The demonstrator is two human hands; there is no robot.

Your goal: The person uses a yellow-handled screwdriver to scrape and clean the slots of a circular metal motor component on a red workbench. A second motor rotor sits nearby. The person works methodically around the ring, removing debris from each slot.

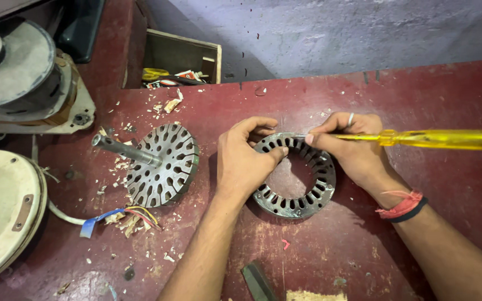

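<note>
- On the red workbench (364,245), mid-frame, sits a slotted metal stator ring (295,203) — lying flat.
- Left hand (245,156) clamps the ring's left edge, thumb curled over the top, fingers hooked into the bore.
- Right hand (352,147) pinches a yellow-handled screwdriver (436,138), tip down at the ring's upper slots; handle sticks out to the right.
- Just left of the ring, apart from it — a slotted rotor (165,164) with its shaft (124,149) pointing left.
- Coloured wires (129,214) and wood chips lie below the rotor.
- Cream fan cover (1,212) at the far left edge.
</note>
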